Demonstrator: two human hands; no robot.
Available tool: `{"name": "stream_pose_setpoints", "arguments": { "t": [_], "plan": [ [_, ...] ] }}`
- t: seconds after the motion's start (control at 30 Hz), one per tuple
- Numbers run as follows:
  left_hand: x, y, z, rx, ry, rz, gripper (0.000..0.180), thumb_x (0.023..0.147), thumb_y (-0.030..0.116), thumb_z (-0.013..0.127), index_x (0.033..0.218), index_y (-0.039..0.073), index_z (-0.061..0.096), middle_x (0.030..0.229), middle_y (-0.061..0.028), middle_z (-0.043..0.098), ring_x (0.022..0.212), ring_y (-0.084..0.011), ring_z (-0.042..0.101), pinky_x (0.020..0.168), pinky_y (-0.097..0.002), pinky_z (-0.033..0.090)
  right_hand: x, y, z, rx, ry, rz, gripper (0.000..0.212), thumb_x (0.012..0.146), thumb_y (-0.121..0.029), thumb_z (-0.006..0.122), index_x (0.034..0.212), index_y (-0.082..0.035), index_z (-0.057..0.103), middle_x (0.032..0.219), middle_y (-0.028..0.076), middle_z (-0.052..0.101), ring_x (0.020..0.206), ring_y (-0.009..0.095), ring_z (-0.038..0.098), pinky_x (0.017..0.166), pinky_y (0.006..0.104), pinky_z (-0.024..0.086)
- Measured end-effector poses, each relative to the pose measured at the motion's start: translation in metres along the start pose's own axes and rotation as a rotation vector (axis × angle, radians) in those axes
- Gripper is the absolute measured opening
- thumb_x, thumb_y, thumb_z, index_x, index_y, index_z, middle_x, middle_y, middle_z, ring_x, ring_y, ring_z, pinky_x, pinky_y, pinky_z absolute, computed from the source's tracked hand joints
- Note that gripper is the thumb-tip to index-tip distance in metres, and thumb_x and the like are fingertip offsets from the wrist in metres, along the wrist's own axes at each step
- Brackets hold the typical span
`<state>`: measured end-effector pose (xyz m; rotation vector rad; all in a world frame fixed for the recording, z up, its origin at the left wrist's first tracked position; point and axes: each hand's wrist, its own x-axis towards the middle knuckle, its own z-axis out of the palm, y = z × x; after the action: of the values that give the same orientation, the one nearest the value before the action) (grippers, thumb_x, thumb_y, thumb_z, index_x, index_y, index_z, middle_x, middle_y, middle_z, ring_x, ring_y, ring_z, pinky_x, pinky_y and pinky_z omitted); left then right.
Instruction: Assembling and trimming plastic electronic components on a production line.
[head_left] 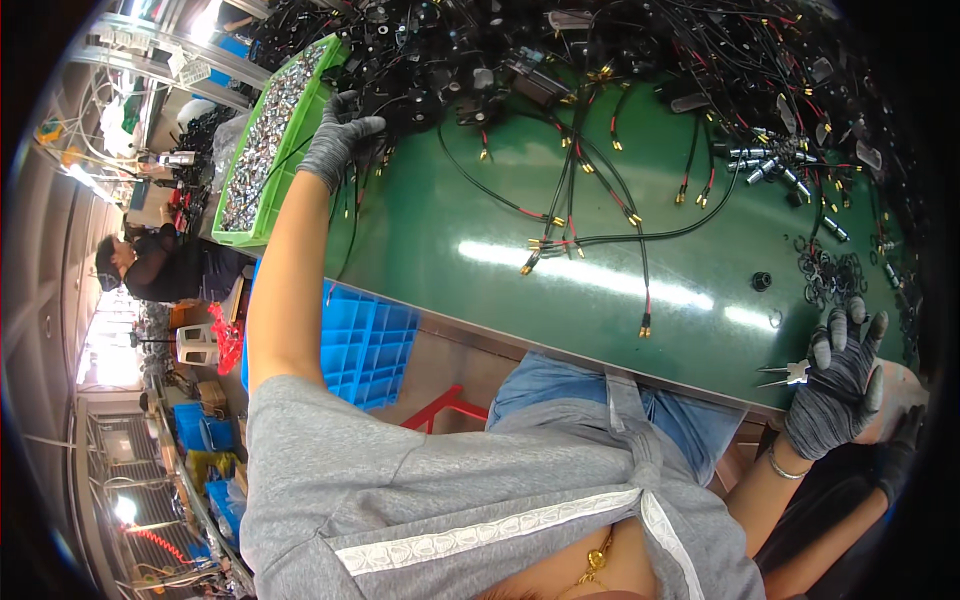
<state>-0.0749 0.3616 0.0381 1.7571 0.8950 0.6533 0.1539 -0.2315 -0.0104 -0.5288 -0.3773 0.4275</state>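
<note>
1. Your left hand (340,135), in a ribbed grey knit glove, reaches in among the black parts (410,112), a dense heap of small, smooth, hard-looking pieces. Its thumb juts out to the right; the other fingertips blend into the dark heap, so I cannot tell whether it grips anything.
2. Just left of that hand stands a bright green tray (229,238), long and straight-walled, filled with small, shiny, metallic-looking pieces (272,145).
3. Your right hand (845,380), in a grey-striped knit glove, has its fingers slightly bent and spread, near the front edge of the table (420,240).
4. Just left of its palm is the pointed tool (796,373), pale metal with two slim, dark tips aimed away from the hand. Its rear end is hidden by the glove, so I cannot tell whether your fingers close on it.
5. Just beyond the right fingertips lie black rings (828,280), thin and loosely tangled; left of them sits a short, round black piece (762,281).
6. Farther beyond that hand are silvery cylinders (765,168), smooth and glossy, bunched together.
7. Between your two hands, black cables (620,239) curve over the glossy green tabletop, with red sections and gold-coloured connector ends.
8. Below the left hand, right of its forearm, a ribbed blue crate (365,350) shows past the table's edge.
</note>
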Motion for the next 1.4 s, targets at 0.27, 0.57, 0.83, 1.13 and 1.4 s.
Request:
{"name": "stream_pose_setpoints", "arguments": {
  "t": [0.27, 0.57, 0.83, 1.13, 1.4],
  "plan": [
    [-0.012, 0.024, 0.009, -0.732, 0.058, -0.176, 0.025, 0.086, 0.007, 0.057, 0.109, -0.001, 0.058, 0.1, -0.0189, 0.064, 0.09, -0.0326, 0.065, 0.08, -0.044, 0.059, 0.0, -0.002, -0.001, -0.1, 0.098, -0.058, 0.063, 0.087, -0.032, 0.055, 0.139, -0.001, 0.039, 0.132, 0.017, 0.036, 0.094, 0.02, 0.039, 0.069, 0.0265, 0.039],
    [0.007, 0.033, 0.006, -1.124, 0.167, -0.415, 0.028, 0.091, 0.016, 0.053, 0.111, -0.005, 0.056, 0.109, -0.0229, 0.061, 0.092, -0.0367, 0.063, 0.082, -0.0487, 0.058, 0.001, -0.004, -0.015, 0.019, -0.133, 0.012, 0.063, 0.088, -0.029, 0.051, 0.141, -0.001, 0.034, 0.141, 0.022, 0.034, 0.107, 0.027, 0.042, 0.078, 0.0292, 0.041],
    [0.017, 0.067, -0.036, -0.448, -0.266, -0.07, 0.03, 0.093, 0.021, 0.055, 0.115, 0.001, 0.056, 0.115, -0.0172, 0.06, 0.107, -0.0328, 0.059, 0.083, -0.0422, 0.056, 0.001, 0.007, 0.025, -0.208, 0.433, -0.088, 0.063, 0.088, -0.034, 0.053, 0.14, -0.003, 0.037, 0.135, 0.017, 0.037, 0.094, 0.022, 0.041, 0.079, 0.029, 0.044],
    [0.003, -0.007, -0.091, 1.103, -0.093, 0.143, 0.045, 0.082, 0.015, 0.068, 0.125, 0.014, 0.056, 0.127, -0.018, 0.054, 0.115, -0.0334, 0.055, 0.097, -0.0389, 0.045, 0.001, 0.001, -0.006, -0.143, 0.165, -0.075, 0.066, 0.089, -0.035, 0.052, 0.142, 0.001, 0.034, 0.142, 0.021, 0.034, 0.097, 0.021, 0.041, 0.071, 0.0268, 0.04],
    [-0.012, -0.026, -0.044, 1.298, 0.128, 0.252, 0.053, 0.071, 0.016, 0.077, 0.119, 0.012, 0.055, 0.125, -0.0218, 0.049, 0.109, -0.037, 0.056, 0.096, -0.0408, 0.046, -0.003, -0.006, -0.01, -0.077, 0.126, -0.024, 0.062, 0.087, -0.027, 0.053, 0.141, -0.001, 0.036, 0.138, 0.018, 0.035, 0.106, 0.025, 0.041, 0.082, 0.0295, 0.04]
  ]
}}
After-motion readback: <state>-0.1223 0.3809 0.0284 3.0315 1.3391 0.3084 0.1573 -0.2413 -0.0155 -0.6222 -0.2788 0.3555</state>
